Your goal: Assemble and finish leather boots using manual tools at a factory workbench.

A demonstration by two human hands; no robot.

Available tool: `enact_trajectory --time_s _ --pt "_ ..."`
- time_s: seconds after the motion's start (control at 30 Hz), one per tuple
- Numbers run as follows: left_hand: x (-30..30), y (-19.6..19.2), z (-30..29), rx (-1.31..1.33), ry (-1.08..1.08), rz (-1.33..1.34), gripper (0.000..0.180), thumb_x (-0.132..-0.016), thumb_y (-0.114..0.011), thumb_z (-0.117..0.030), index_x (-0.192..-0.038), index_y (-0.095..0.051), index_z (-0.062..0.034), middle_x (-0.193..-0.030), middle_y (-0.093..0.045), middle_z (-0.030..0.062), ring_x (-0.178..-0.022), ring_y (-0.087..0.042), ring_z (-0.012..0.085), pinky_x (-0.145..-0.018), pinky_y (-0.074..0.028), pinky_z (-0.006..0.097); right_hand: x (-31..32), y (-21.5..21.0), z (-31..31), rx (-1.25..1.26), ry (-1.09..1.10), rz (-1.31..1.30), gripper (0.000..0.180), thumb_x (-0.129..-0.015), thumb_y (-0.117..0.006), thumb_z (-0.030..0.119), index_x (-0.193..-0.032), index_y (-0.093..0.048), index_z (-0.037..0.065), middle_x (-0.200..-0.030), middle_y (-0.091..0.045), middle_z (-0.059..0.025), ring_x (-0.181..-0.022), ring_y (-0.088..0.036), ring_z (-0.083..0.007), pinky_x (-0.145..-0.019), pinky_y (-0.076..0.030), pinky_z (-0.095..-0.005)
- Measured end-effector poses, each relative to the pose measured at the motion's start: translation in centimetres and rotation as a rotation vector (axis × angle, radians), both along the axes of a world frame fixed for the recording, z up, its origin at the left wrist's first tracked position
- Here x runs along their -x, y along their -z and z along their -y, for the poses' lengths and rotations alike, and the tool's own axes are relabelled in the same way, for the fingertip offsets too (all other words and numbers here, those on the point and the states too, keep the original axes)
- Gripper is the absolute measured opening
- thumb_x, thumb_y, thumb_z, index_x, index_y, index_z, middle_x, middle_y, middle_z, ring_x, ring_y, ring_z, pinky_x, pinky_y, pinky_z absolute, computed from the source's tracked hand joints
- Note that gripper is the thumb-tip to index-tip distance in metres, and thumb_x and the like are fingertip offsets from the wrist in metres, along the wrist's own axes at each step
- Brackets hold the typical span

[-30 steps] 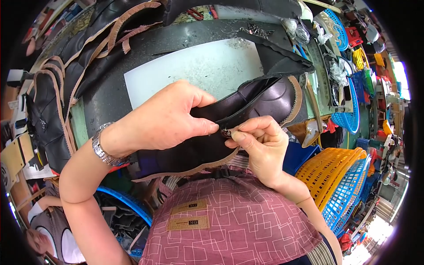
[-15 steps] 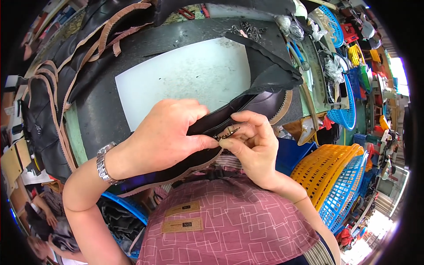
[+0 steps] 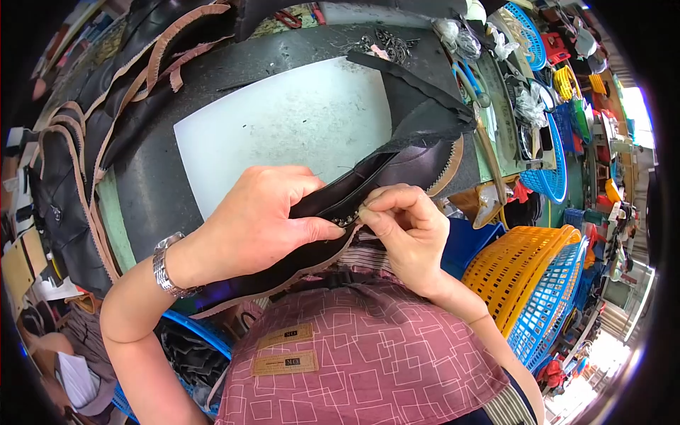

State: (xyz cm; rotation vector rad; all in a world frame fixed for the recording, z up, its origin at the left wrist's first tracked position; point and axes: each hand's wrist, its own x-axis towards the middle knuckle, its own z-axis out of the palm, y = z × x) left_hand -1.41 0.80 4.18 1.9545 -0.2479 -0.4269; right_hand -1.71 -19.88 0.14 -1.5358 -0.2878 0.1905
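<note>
Smooth dark leather [image 3: 414, 163] with a pale zigzag edge bends between left hand [image 3: 258, 219] and right hand [image 3: 411, 237]. The left grips it, thumb beside small shiny metal bits [image 3: 344, 222]; the right's thumb and forefinger meet near them, what they pinch hidden. Beyond, a speckled white sheet [image 3: 283, 127] covers part of the desk [image 3: 152, 163].

Behind the held piece [image 3: 347, 188] lies a sheet [image 3: 283, 127], with baskets [image 3: 510, 265] at right.
</note>
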Motion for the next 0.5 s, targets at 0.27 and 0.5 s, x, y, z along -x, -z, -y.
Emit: enact_trajectory --time_s 0.27,0.5 --pt "0.2 -0.1 0.4 0.032 0.005 -0.034 0.025 -0.07 -0.078 -0.013 -0.077 -0.061 0.0031 -0.066 -0.054 0.0055 -0.061 -0.049 0.008 -0.055 -0.04 0.025 -0.2 0.1 0.1 -0.004 -0.021 0.128 0.013 -0.081 -0.065 -0.007 -0.089 -0.059 0.0 -0.091 -0.063 -0.0072 -0.069 -0.054 -0.0039 -0.06 -0.044 -0.018" --pt "1.4 0.6 1.7 -0.218 -0.066 0.394 0.027 -0.064 -0.079 -0.01 -0.077 -0.058 0.0022 -0.07 -0.054 0.0118 -0.055 -0.054 0.0257 -0.05 -0.041 0.032 0.0 0.0 0.2 -0.027 -0.015 -0.06 0.011 -0.083 -0.063 -0.006 -0.091 -0.057 -0.002 -0.094 -0.063 -0.0074 -0.077 -0.058 -0.0064 -0.068 -0.047 -0.0186"
